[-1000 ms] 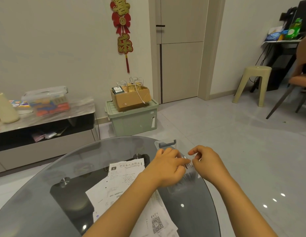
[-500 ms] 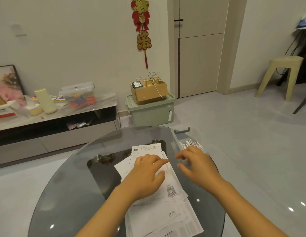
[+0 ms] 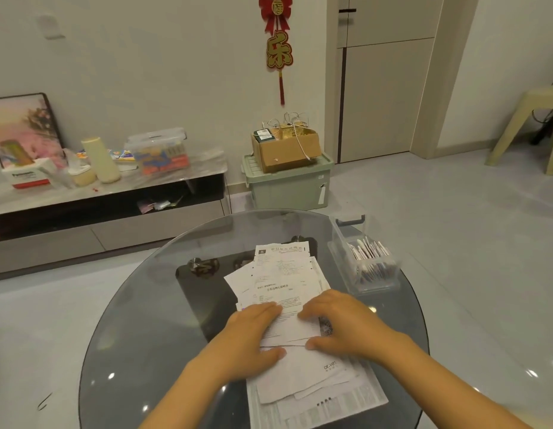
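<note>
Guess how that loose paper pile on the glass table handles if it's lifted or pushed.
Probably floppy: the paper pile is thin, creased sheets and would sag if lifted by one edge. Likely to slide and fan out on the smooth glass table; the sheets already lie askew.

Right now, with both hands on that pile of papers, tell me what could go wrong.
1. The papers lie loose and fanned out on the smooth glass table. Under the left hand and right hand, sheets may slide apart or crease.
2. The clear box stands at the table's right rim, close to the right hand. A sideways sweep might knock it off.
</note>
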The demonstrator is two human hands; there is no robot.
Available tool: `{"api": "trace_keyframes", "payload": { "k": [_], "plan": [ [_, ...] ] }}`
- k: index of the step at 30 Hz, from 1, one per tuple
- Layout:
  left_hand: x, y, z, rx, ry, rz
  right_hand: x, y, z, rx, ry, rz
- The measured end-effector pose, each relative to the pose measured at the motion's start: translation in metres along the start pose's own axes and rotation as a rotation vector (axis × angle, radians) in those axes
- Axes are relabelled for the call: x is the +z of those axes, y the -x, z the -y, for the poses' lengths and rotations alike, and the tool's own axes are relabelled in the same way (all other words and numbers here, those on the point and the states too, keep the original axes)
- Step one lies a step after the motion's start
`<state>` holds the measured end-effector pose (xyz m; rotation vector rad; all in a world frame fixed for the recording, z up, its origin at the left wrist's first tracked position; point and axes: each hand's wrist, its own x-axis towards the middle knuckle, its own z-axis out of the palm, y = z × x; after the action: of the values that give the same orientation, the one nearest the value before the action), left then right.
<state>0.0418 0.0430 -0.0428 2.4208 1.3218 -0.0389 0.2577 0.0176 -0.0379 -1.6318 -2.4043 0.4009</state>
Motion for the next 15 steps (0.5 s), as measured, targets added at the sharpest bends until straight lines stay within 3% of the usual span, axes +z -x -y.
{"api": "trace_keyframes", "payload": {
  "k": [9,15],
  "plan": [
    [-0.002,0.000,0.011,0.028,0.121,-0.069,0.005,-0.008,0.000,-0.049,-0.047,-0.085],
    [-0.006,0.008,0.004,0.044,0.385,-0.075,0.001,-0.005,0.009,0.059,-0.378,-0.084]
  ]
}}
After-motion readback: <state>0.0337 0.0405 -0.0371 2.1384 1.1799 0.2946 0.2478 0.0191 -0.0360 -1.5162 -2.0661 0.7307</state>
